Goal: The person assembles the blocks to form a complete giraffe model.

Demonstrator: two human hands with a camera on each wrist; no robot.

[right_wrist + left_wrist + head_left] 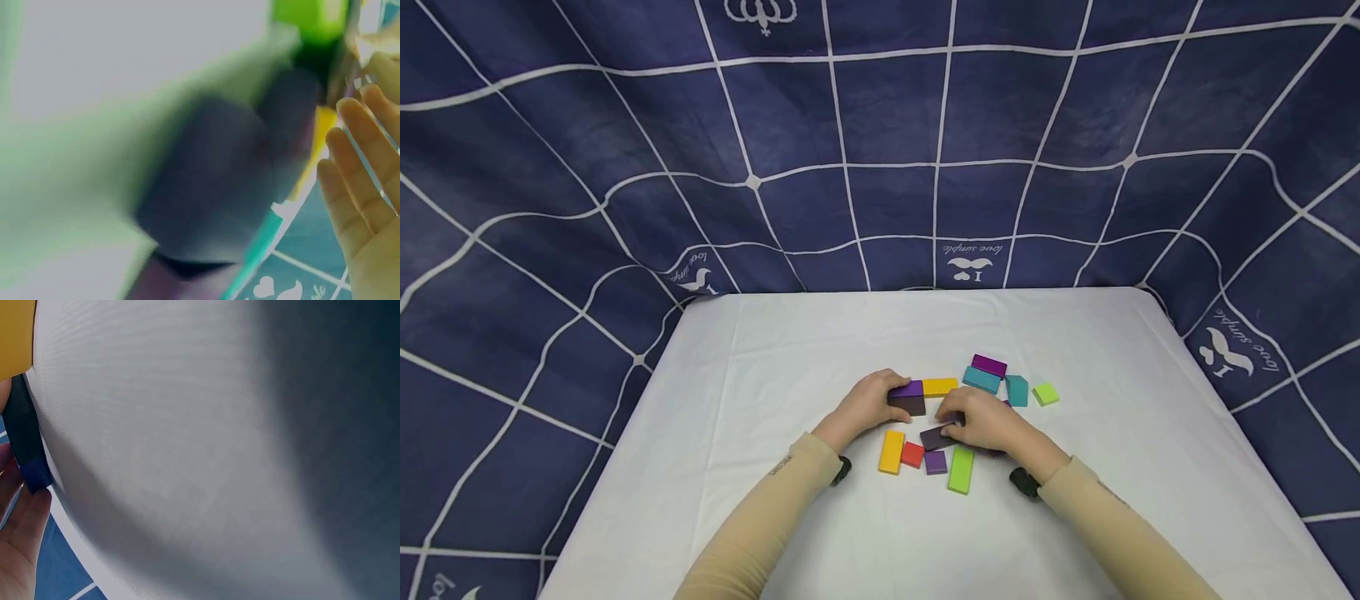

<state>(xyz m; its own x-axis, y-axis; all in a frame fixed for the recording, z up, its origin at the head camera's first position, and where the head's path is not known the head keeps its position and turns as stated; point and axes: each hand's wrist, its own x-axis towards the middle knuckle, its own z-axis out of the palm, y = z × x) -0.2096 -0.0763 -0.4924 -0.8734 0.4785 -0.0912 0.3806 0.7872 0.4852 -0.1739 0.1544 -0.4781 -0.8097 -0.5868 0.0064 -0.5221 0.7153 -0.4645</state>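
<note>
My left hand pinches a dark block with a purple top between thumb and fingers. In the left wrist view this dark block shows a blue-purple end at the fingertips. A yellow block lies against its right side. To the right, my right hand has thumb and index finger on a dark purple block, seemingly pinching it. Blurred dark blocks fill the middle of the right wrist view, beside the hand's other, straighter fingers.
Nearer me lie a yellow block, a red block, a small purple block and a green block. Behind my right hand are a magenta block, teal blocks and a small green block, on a white tablecloth.
</note>
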